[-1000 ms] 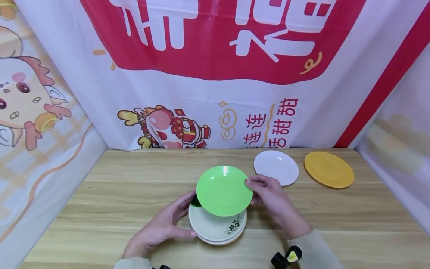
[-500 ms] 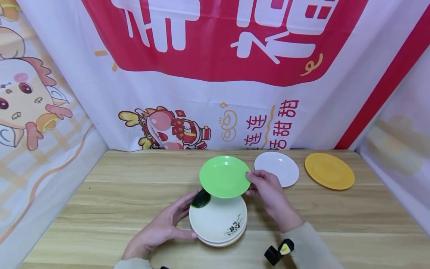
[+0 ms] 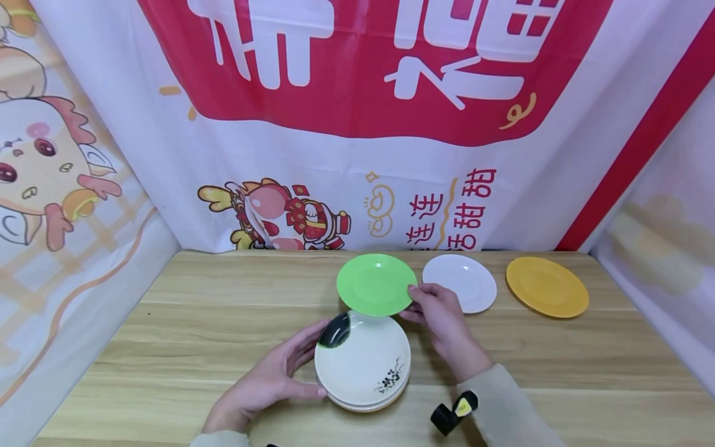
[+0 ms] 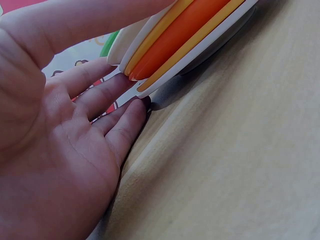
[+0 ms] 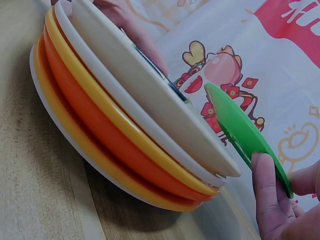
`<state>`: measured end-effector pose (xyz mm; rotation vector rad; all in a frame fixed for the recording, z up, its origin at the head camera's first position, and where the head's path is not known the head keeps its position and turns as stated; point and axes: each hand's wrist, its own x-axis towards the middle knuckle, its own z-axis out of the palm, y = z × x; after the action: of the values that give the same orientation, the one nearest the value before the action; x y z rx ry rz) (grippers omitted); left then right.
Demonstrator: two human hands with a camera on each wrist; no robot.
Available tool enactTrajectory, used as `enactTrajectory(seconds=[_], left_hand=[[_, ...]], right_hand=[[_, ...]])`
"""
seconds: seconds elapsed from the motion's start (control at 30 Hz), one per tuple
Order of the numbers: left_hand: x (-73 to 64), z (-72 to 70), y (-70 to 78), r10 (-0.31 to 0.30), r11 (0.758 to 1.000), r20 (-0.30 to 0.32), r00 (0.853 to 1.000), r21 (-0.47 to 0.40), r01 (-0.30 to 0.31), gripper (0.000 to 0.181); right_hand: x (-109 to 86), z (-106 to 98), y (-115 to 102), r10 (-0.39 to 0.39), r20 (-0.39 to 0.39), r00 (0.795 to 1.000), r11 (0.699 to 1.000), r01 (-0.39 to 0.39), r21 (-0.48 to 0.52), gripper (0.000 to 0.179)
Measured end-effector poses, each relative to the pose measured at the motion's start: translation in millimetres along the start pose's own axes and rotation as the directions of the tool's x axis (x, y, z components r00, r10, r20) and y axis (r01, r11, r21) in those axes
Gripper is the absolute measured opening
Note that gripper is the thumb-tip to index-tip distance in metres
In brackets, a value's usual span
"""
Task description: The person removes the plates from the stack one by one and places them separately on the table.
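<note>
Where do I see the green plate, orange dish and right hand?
Green plate (image 3: 375, 285): head view, middle of its upper face.
Orange dish (image 5: 97, 126): right wrist view, its outer side.
Right hand (image 3: 444, 324): head view, middle of the hand.

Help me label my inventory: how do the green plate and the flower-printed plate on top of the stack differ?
The green plate shows one plain colour; the flower-printed plate is off-white, with dark flowers and a dark patch at its rim.

The green plate is pinched by the right hand; the flower-printed plate rests on top of the stack.

Both are round and glossy.
</note>
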<state>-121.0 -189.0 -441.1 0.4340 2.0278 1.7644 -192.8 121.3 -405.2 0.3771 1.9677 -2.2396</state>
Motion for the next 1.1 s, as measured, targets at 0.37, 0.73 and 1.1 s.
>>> enactTrajectory(seconds=[0.37,0.73,1.1], left_hand=[[-1.4,1.5,-0.7,-0.015,1.000,0.002,1.000,-0.005,0.015,0.104],[-1.3,-0.4,-3.7,0.037,0.999,0.018,0.999,0.000,-0.037,0.104],[-1.3,-1.9,-4.5,0.061,0.998,0.022,0.998,0.011,-0.062,0.104]], right_hand=[[6.5,2,6,0.031,-0.007,1.000,1.000,-0.031,0.000,0.028],[10.2,4,10,0.047,0.008,0.999,0.999,-0.047,0.026,0.030],[21.6,6,14,0.055,-0.038,0.998,0.995,-0.052,0.080,0.029]])
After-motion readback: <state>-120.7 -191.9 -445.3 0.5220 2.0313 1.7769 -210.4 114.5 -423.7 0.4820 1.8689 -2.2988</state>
